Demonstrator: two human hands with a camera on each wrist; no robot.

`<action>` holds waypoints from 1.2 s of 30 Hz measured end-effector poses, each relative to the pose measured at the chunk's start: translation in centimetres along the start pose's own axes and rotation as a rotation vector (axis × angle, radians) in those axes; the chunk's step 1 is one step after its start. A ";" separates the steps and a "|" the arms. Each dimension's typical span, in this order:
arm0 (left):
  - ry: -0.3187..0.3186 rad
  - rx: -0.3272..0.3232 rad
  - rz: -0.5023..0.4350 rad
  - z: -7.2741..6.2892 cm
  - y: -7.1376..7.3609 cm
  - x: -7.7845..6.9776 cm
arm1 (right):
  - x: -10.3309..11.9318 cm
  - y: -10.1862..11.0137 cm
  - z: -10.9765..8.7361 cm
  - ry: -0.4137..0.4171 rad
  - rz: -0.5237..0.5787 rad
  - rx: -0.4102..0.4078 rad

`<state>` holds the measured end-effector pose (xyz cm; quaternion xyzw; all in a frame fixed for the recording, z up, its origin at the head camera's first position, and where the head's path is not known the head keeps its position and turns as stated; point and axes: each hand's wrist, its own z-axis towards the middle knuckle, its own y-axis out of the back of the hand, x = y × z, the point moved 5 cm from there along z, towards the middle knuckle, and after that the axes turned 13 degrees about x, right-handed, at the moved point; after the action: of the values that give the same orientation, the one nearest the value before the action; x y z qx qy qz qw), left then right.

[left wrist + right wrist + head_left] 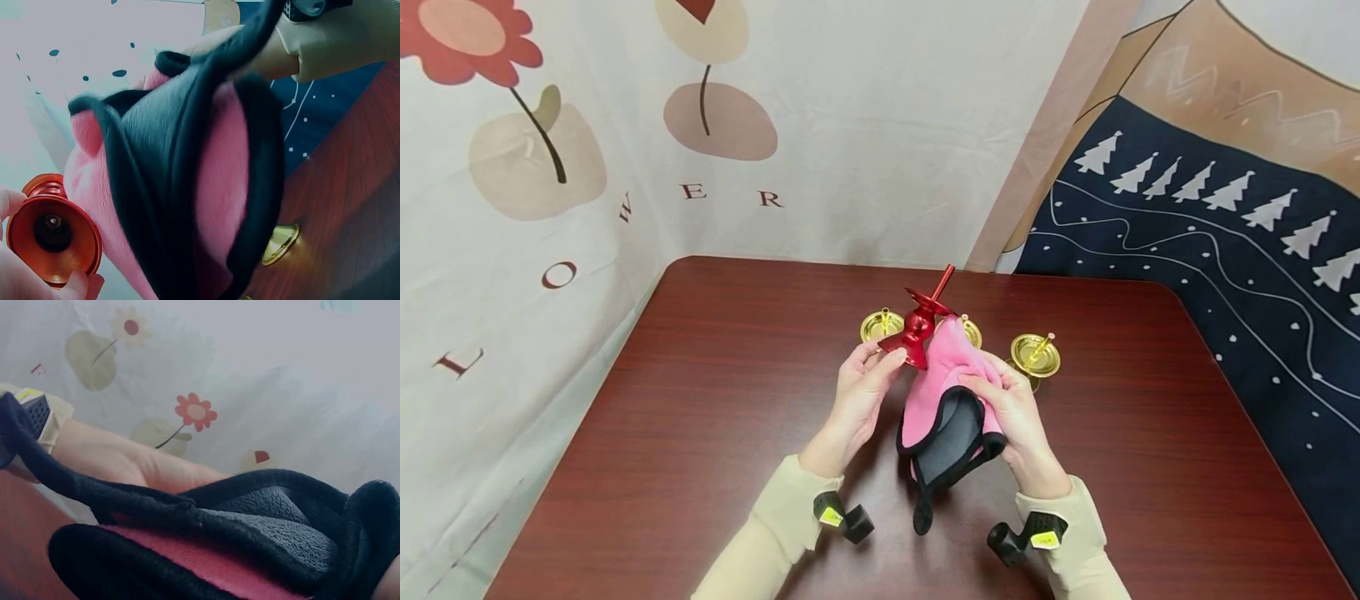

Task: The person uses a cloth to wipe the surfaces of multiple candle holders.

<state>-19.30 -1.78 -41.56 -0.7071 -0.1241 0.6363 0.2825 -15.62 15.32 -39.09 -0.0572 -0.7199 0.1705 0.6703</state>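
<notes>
Tilted above the table is a shiny red candlestick (916,331), its thin rod pointing up and away. My left hand (856,398) grips it by the flared base; the left wrist view looks into that hollow base (55,240). A pink cloth (947,367) with a grey inner side, black edging and a hanging black loop is pinched in my right hand (1017,417), thumb on top. The cloth's upper end lies against the candlestick's right side. Folded cloth (275,531) fills the lower right wrist view, and the right fingertips behind it are hidden.
Three gold candle holders stand behind the hands: one on the left (882,323), one partly covered by the cloth (972,332), and one on the right (1036,357). They rest on a dark red-brown table (700,400). Printed curtains hang behind its far edge.
</notes>
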 end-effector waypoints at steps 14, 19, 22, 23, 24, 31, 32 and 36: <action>-0.060 -0.015 0.166 -0.2 -0.3 -0.5 | -0.1 -1.1 -0.2 0.028 -0.247 -0.074; -0.081 -0.043 0.117 -0.2 0.1 -0.5 | 0.4 -1.2 -0.4 0.063 -0.206 -0.060; -0.100 -0.044 0.081 -0.3 0.1 -0.4 | 0.3 -1.0 -0.1 0.070 -0.129 -0.092; -0.104 -0.039 0.076 -0.3 0.1 -0.4 | 0.3 -1.0 0.0 0.066 -0.106 -0.099; -0.105 -0.032 0.076 -0.3 0.1 -0.4 | 0.1 -0.9 0.0 0.058 -0.091 -0.106; -0.079 0.046 0.181 -0.1 0.1 -0.5 | -0.3 -1.1 0.4 0.028 -0.121 -0.081; -0.072 0.051 0.201 -0.1 0.1 -0.6 | -0.3 -1.1 0.4 0.022 -0.142 -0.073; -0.048 0.044 0.261 -0.1 0.4 -0.8 | -0.4 -1.3 0.3 -0.008 -0.236 -0.026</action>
<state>-19.42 -2.55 -41.16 -0.6953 -0.0238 0.6870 0.2097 -15.70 13.97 -39.05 0.0200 -0.7266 0.0812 0.6819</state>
